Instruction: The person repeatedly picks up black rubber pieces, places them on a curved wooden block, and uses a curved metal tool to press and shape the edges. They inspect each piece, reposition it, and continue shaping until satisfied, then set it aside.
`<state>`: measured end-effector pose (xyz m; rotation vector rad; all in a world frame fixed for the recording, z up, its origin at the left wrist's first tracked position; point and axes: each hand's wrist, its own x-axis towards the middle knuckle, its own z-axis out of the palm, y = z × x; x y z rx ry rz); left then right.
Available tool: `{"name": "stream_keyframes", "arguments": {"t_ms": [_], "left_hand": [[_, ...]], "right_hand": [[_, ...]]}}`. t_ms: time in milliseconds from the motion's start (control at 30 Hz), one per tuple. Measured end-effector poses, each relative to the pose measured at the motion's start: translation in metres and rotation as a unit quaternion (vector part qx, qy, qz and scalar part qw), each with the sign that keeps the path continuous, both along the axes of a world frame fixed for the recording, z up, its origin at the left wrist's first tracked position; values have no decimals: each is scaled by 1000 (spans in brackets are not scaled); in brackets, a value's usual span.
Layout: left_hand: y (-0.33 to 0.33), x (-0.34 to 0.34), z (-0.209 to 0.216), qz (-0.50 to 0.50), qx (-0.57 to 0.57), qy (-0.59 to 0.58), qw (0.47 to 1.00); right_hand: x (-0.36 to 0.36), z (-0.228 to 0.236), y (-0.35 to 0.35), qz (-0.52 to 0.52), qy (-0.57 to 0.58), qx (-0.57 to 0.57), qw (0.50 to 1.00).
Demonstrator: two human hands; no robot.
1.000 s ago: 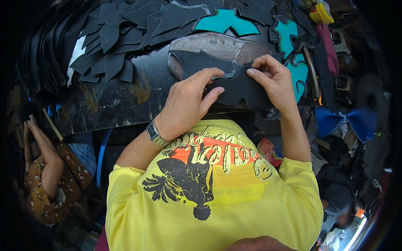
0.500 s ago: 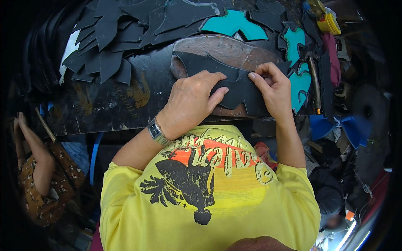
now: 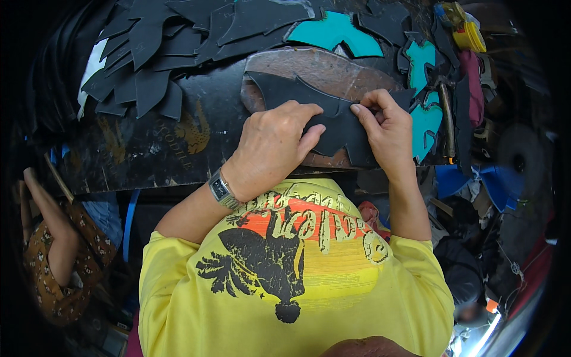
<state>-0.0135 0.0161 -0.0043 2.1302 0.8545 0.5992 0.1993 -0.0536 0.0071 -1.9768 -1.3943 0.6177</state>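
A flat black cut-out piece [image 3: 333, 119], curved and notched, lies on a brown oval board [image 3: 321, 68] on the dark worktable [image 3: 178, 149]. My left hand [image 3: 270, 149] presses down on the piece's near left part, fingers spread over it; a metal watch [image 3: 223, 190] sits on that wrist. My right hand [image 3: 386, 128] pinches the piece's right part between thumb and fingers.
Several black cut pieces [image 3: 148, 65] are heaped at the table's far left. Teal cut pieces [image 3: 333, 33] lie at the back and another teal piece [image 3: 425, 113] at the right. A hammer [image 3: 446, 113] and yellow items [image 3: 461, 27] sit right. Another person's arm [image 3: 50, 232] shows lower left.
Both hands stay on the black piece; they have shifted only slightly as the view moved a little.
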Motion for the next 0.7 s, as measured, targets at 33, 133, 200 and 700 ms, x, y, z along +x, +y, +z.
{"name": "stream_keyframes", "arguments": {"t_ms": [33, 133, 200, 700], "left_hand": [[0, 0, 0, 1, 0, 0, 1000], [-1, 1, -1, 5, 6, -3, 1000], [-1, 1, -1, 5, 4, -2, 1000], [-5, -4, 1, -6, 6, -25, 1000]], "right_hand": [[-2, 1, 1, 8, -20, 6, 1000], [-9, 3, 2, 14, -79, 17, 997], [-13, 4, 2, -5, -117, 15, 993], [4, 11, 13, 125, 7, -56, 991]]}}
